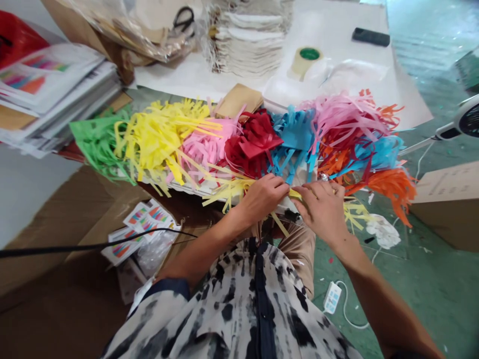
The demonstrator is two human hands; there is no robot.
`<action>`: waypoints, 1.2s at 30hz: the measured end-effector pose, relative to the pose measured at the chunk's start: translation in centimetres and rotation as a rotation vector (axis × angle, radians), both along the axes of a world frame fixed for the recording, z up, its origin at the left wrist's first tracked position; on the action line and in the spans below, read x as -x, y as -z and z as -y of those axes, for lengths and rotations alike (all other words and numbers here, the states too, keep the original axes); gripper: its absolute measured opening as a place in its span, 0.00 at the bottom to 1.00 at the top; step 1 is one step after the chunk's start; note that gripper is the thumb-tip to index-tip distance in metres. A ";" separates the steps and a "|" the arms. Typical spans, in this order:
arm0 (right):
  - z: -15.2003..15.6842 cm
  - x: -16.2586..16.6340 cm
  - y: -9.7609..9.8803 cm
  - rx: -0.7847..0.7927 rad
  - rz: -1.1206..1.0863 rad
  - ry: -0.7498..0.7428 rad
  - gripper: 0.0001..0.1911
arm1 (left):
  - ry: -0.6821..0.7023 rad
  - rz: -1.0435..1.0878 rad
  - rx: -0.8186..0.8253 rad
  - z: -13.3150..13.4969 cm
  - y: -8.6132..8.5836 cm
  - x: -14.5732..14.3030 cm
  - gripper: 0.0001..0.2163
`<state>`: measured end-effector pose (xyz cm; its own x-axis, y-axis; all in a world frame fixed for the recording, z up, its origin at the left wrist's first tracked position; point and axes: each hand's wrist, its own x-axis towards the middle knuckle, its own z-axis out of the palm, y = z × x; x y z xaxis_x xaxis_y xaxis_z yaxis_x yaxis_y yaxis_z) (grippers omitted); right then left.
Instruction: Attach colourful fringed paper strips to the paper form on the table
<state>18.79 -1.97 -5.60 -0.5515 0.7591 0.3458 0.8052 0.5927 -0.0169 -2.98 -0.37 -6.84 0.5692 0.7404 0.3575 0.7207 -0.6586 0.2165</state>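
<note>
At the table's front edge, my left hand [264, 197] and my right hand [324, 209] are closed on the middle of a pale yellow paper tassel [230, 193]. Its fringed ends fan out past both hands, and the part under my fingers is mostly hidden. Beyond my hands lie fringed paper bundles in a row: green [99, 147], yellow [157, 137], pink [211, 139], red [254, 142] and blue [294, 129]. Right of them is a heap of pink tassels [344, 117], blue tassels [381, 152] and orange tassels [392, 187], some hanging over the edge.
Across the table are a tape roll [307, 61], a black phone-like object [370, 37], stacked white bundles [249, 42] and black-handled scissors [183, 20]. Printed sheets [56, 85] are piled left. A fan [467, 117], carton [449, 204] and power strip [332, 297] are right.
</note>
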 end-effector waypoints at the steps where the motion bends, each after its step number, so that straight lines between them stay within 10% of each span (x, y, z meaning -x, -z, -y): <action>1: 0.0 0.1 0.1 0.002 -0.007 -0.001 0.13 | 0.005 -0.004 -0.012 0.0 0.0 0.0 0.09; 36: -1.4 -0.3 -0.1 -0.020 -0.058 -0.098 0.10 | 0.073 0.015 0.039 0.5 -0.3 1.2 0.09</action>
<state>19.12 -0.56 -5.54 -0.6010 0.6952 0.3942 0.7417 0.6690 -0.0491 -4.15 -0.91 -6.58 0.6172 0.7102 0.3386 0.6672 -0.7005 0.2532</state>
